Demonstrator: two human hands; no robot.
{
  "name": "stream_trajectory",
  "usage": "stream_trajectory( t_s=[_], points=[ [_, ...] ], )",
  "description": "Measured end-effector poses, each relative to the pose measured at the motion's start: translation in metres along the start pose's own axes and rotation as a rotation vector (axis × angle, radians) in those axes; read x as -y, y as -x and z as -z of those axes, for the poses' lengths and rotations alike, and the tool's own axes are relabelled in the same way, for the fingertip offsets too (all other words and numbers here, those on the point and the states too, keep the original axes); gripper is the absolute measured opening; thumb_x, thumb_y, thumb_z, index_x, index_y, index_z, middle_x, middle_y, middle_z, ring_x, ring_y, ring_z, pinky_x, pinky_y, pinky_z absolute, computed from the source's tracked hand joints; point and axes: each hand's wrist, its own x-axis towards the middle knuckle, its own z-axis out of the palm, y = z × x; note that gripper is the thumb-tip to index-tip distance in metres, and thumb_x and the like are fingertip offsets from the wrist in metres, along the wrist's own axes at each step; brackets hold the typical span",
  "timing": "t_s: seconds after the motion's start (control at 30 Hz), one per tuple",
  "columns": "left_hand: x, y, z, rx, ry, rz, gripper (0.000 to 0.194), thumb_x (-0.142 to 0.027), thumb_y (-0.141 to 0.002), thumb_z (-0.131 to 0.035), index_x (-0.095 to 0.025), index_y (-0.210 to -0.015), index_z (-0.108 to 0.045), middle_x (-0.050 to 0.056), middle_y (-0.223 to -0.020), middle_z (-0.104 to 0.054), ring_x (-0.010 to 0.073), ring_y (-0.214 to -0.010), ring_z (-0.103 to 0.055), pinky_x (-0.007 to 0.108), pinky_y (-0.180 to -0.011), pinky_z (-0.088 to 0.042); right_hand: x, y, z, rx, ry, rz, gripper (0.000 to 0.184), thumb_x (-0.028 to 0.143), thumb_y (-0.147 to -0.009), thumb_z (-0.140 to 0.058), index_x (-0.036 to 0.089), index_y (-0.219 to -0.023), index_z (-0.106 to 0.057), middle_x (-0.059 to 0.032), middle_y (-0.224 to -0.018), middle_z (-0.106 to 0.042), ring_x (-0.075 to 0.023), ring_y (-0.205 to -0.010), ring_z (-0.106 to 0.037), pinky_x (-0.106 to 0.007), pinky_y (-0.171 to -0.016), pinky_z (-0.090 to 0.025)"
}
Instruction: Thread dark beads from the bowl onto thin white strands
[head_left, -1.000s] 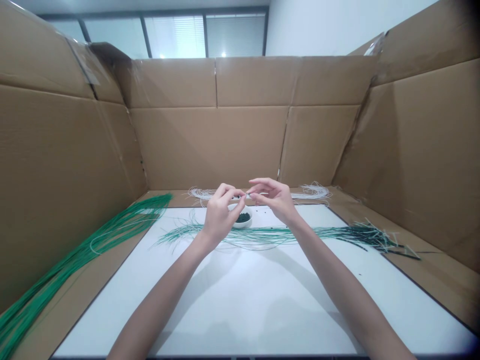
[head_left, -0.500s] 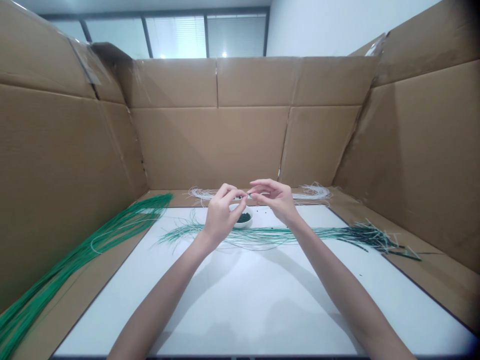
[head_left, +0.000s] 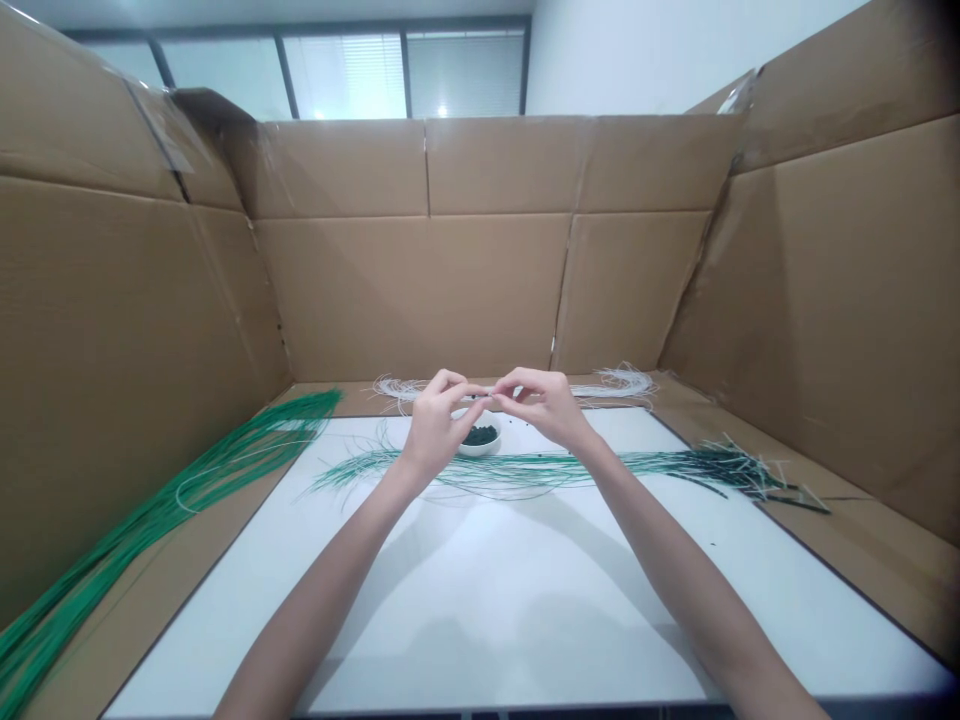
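Above the back part of the white board, my left hand (head_left: 439, 425) and my right hand (head_left: 546, 408) meet at their fingertips. Each has thumb and index finger pinched together. Something tiny and dark shows at the left fingertips; its kind is too small to tell, and what the right fingers pinch is hidden. Just beneath is a small white bowl (head_left: 481, 452) holding dark green bits (head_left: 480, 436). Thin green strands (head_left: 540, 465) lie across the board below the hands, their dark, thicker ends (head_left: 724, 466) at the right.
Long green strands (head_left: 195, 480) lie on cardboard along the left. A bundle of white strands (head_left: 619, 384) lies behind the white board (head_left: 480, 620). Cardboard walls (head_left: 420, 290) stand on the left, back and right. Several dark specks dot the board.
My right hand has tipped so its fingers are more curled, and its fingertips have closed in on the left ones. The view has shifted slightly. The bowl and strands lie as before.
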Motion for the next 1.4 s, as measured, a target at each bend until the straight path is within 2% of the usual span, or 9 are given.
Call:
stream_trajectory(
  t_s=[0.27,0.37,0.5,0.8,0.9,0.97,1.07,1.2,1.4],
  points=[
    [-0.002,-0.002,-0.001,-0.012,0.100,0.088,0.014,-0.010,-0.069,-0.058,-0.016,-0.082,-0.059,0.002,-0.083,-0.051,0.0070,-0.063,-0.048,0.015,-0.046,-0.038,0.005,0.000,0.001,0.004,0.020,-0.008,0.007,0.022,-0.072,-0.057,0.018,-0.068,-0.061,-0.0009,-0.068,-0.061,-0.0092,-0.056,-0.053,-0.021,-0.049,-0.044],
    [-0.001,-0.002,-0.001,0.007,0.100,0.080,0.021,-0.016,-0.071,-0.060,-0.018,-0.092,-0.059,0.002,-0.084,-0.051,0.0066,-0.061,-0.047,0.015,-0.046,-0.038,0.004,0.000,0.001,0.006,0.015,-0.010,0.007,0.022,-0.071,-0.057,0.017,-0.069,-0.061,-0.0010,-0.068,-0.062,-0.0093,-0.056,-0.053,-0.021,-0.050,-0.044],
    [0.001,-0.002,-0.001,0.027,0.071,0.070,0.006,-0.020,-0.077,-0.058,-0.017,-0.078,-0.062,0.002,-0.079,-0.050,0.0064,-0.059,-0.047,0.016,-0.047,-0.039,0.002,0.000,0.000,0.000,0.021,-0.008,0.008,0.023,-0.072,-0.057,0.018,-0.069,-0.062,-0.0013,-0.068,-0.062,-0.0102,-0.057,-0.054,-0.021,-0.050,-0.044],
    [0.014,-0.004,-0.001,0.148,0.018,0.170,0.011,-0.022,-0.080,-0.049,-0.017,-0.075,-0.057,0.000,-0.071,-0.058,0.0078,-0.052,-0.047,0.020,-0.052,-0.039,-0.011,-0.002,-0.003,0.031,0.036,-0.052,0.012,0.027,-0.075,-0.056,0.018,-0.074,-0.063,-0.0020,-0.072,-0.064,-0.0114,-0.060,-0.058,-0.022,-0.055,-0.048],
    [0.030,-0.004,-0.005,0.163,-0.048,0.232,0.011,-0.020,-0.080,-0.047,-0.016,-0.074,-0.055,0.001,-0.071,-0.061,0.0102,-0.055,-0.051,0.022,-0.055,-0.040,-0.030,-0.006,-0.018,0.189,0.128,-0.172,0.020,0.029,-0.081,-0.052,0.017,-0.092,-0.063,-0.0059,-0.087,-0.067,-0.0132,-0.066,-0.063,-0.025,-0.063,-0.051],
    [0.043,-0.004,-0.007,0.166,-0.097,0.302,0.010,-0.020,-0.079,-0.047,-0.016,-0.074,-0.055,0.002,-0.073,-0.062,0.0114,-0.057,-0.052,0.024,-0.057,-0.041,-0.048,-0.011,-0.035,0.444,0.389,-0.260,0.024,0.021,-0.085,-0.045,0.016,-0.103,-0.061,-0.0069,-0.095,-0.067,-0.0154,-0.079,-0.063,-0.027,-0.074,-0.049],
    [0.060,-0.003,-0.008,0.194,-0.122,0.370,0.010,-0.021,-0.077,-0.049,-0.016,-0.073,-0.057,0.002,-0.072,-0.063,0.0124,-0.058,-0.053,0.025,-0.060,-0.041,-0.075,-0.021,-0.067,0.677,0.501,-0.343,0.016,0.008,-0.074,-0.058,0.014,-0.086,-0.068,-0.0068,-0.087,-0.069,-0.0205,-0.085,-0.062,-0.028,-0.076,-0.048],
    [0.072,-0.003,-0.007,0.217,-0.110,0.384,0.014,-0.024,-0.076,-0.048,-0.016,-0.074,-0.059,0.002,-0.074,-0.064,0.0125,-0.060,-0.054,0.025,-0.061,-0.041,-0.094,-0.035,-0.099,0.982,0.615,-0.466,0.024,0.027,-0.082,-0.055,0.013,-0.100,-0.059,-0.0061,-0.101,-0.061,-0.0183,-0.088,-0.059,-0.034,-0.076,-0.050],
    [0.076,-0.004,-0.007,0.246,-0.058,0.388,0.017,-0.026,-0.078,-0.047,-0.016,-0.078,-0.061,0.003,-0.082,-0.066,0.0134,-0.069,-0.058,0.023,-0.066,-0.043,-0.094,-0.039,-0.106,1.050,0.741,-0.513,0.029,0.031,-0.086,-0.050,0.014,-0.109,-0.053,-0.0069,-0.109,-0.056,-0.0180,-0.094,-0.057,-0.037,-0.079,-0.048]
  ],
)
